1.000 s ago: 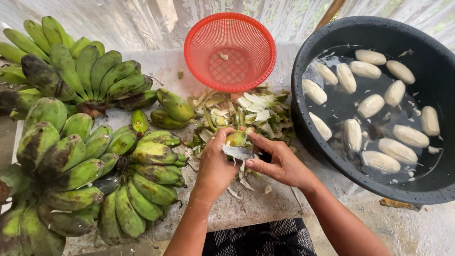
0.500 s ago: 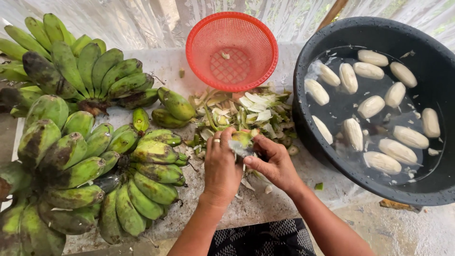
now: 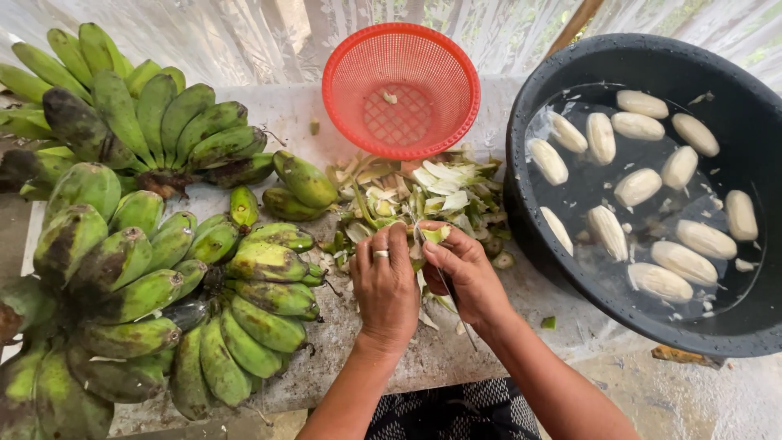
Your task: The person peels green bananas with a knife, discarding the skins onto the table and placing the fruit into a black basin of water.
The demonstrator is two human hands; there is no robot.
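Bunches of unpeeled green bananas (image 3: 155,269) lie at the desk's left. The left hand (image 3: 384,287), palm down, closes its fingers around a small green half-peeled banana (image 3: 434,235) above the heap of green peel scraps (image 3: 423,191). The right hand (image 3: 464,273) clamps a thin steel knife (image 3: 446,285). Risk: wet peel may let the blade slip toward the left fingers.

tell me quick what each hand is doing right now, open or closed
Left hand: closed on the half-peeled green banana.
Right hand: closed on a knife, thumb by the banana's tip.
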